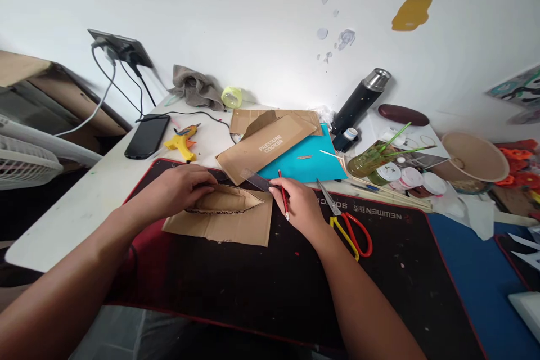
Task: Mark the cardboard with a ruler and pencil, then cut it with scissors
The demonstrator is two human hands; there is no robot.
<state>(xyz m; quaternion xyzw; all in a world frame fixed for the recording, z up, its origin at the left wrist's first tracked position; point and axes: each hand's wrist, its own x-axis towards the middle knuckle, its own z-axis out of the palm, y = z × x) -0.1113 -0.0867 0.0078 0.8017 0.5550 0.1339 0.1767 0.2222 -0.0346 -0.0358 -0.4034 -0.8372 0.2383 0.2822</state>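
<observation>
Two hands: left hand [196, 184] and right hand [297, 202], both above the mat [270, 287].
Left hand: grasping the left end of the boat shape [228, 211], fingers bent over its wall.
Right hand: clasping the clear ruler [255, 179] and a red pencil [283, 194]; the ruler points away toward the upper left, the pencil is tilted across the fingers.
Boat shape: brown cardboard, raised walls, pointed at right; on the flat card [253, 230], between the hands.
Flat card: on the mat, near edge uneven.
Scissors [337, 214]: on the mat just right of the right hand; blades apart, one handle red, one yellow.
Box panel [240, 157]: beyond the hands, printed PRESSURE COOKER, partly over a blue sheet [329, 157].
Glue gun [181, 146]: yellow, on the table [80, 211] beyond the left hand.
Phone [147, 136]: dark screen up, left of the glue gun.
Cloth [196, 87]: grey, crumpled, near the wall.
Flask [360, 98]: black with silver cap, behind the blue sheet.
Jar [365, 160]: tilted in view, green sticks in it, paint pots [409, 178] beside it.
Fan [25, 160]: white, far left edge.
</observation>
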